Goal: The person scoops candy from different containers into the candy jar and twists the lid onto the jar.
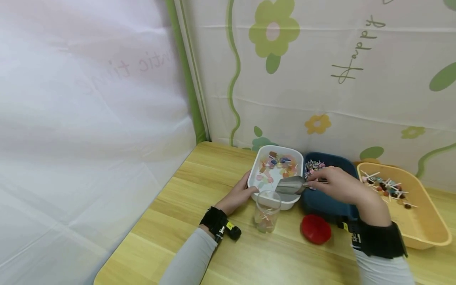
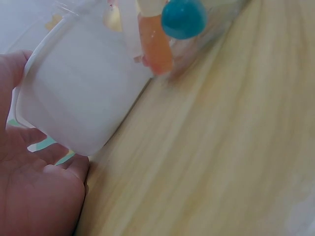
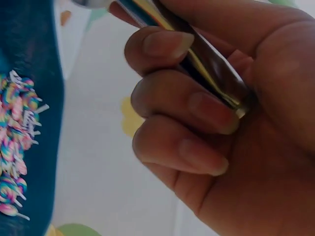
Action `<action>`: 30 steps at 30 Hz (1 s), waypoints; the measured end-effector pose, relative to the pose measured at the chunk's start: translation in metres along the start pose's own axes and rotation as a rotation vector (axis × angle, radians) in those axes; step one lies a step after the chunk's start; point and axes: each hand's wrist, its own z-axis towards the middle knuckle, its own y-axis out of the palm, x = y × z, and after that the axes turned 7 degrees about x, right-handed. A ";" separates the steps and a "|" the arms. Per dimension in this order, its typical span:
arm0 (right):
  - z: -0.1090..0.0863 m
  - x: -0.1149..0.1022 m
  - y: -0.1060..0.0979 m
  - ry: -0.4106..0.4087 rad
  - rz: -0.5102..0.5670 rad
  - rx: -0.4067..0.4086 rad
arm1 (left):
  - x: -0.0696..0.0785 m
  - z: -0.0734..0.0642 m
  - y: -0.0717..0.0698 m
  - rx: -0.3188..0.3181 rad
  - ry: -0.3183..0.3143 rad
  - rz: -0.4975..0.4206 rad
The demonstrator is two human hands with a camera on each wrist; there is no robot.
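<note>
My left hand (image 1: 238, 196) grips the left side of a white plastic tray (image 1: 289, 204); the left wrist view shows the thumb at the rim of the tray (image 2: 83, 83) and fingers beneath its side. Small colourful candy-like pieces (image 1: 287, 160) lie inside. My right hand (image 1: 336, 186) holds a metal scoop (image 1: 289, 184) by its handle, fingers curled round the handle (image 3: 216, 73) in the right wrist view. The scoop's blade sits over the white tray's near right part; I cannot tell whether it carries anything. In front stands a clear plastic cup (image 1: 266, 217) with several pieces in it.
A dark blue tray (image 1: 315, 206) with small swirled lollipops (image 3: 12, 142) stands right of the white one. Farther right is a yellow tray (image 1: 424, 225) with stick lollipops (image 1: 386, 188). A red round object (image 1: 315, 229) lies on the wooden table (image 1: 278, 261). A patterned curtain (image 1: 320, 79) hangs behind.
</note>
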 end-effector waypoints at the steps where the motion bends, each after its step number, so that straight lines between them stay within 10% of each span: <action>1: 0.002 0.001 0.003 -0.016 -0.007 0.010 | 0.000 0.000 0.000 -0.001 0.003 0.003; 30: 0.035 0.003 0.067 -0.012 0.000 0.049 | 0.005 -0.002 -0.001 -0.034 0.016 -0.046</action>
